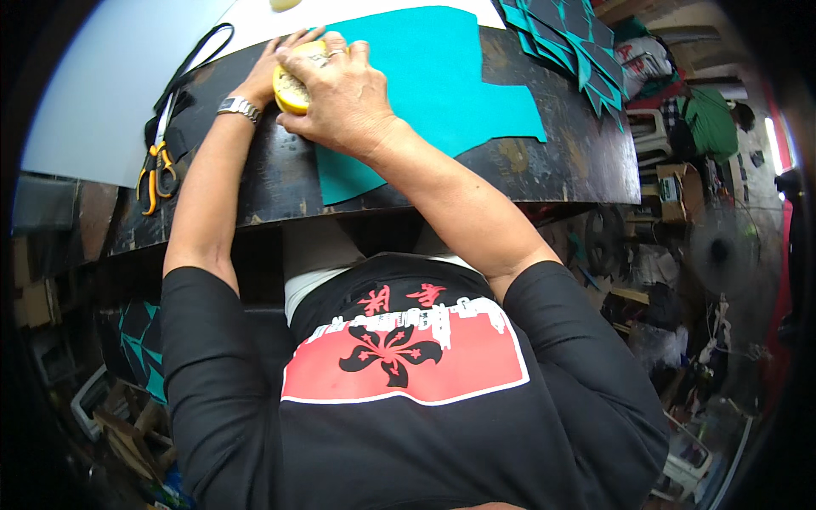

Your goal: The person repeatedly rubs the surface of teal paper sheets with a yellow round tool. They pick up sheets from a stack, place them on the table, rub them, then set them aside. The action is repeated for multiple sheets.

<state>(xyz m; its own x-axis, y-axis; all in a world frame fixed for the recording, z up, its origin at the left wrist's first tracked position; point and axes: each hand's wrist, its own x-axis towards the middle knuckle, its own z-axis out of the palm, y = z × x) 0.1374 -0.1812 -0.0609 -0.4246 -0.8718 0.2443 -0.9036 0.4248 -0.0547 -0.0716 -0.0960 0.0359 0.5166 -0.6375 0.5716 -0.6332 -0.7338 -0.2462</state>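
A round yellow object (291, 92) with a speckled grey face is gripped in my right hand (340, 93), whose fingers curl over its top. I cannot tell its exact kind. Beside it, my left hand (265, 72) lies with fingers stretched out at the edge of a teal sheet (425, 76), partly hidden behind the yellow object. A metal watch (240, 107) circles my left wrist. The teal sheet, cut to an irregular outline, lies flat on the worn dark table (578, 161) under my right hand.
Scissors (158, 170) with orange and black handles lie left of my left forearm, near a black strap (206, 51). A pale board (93, 93) covers the table's left. Black-and-teal cut pieces (569, 42) are stacked at the far right. A person in green (707, 123) is beyond.
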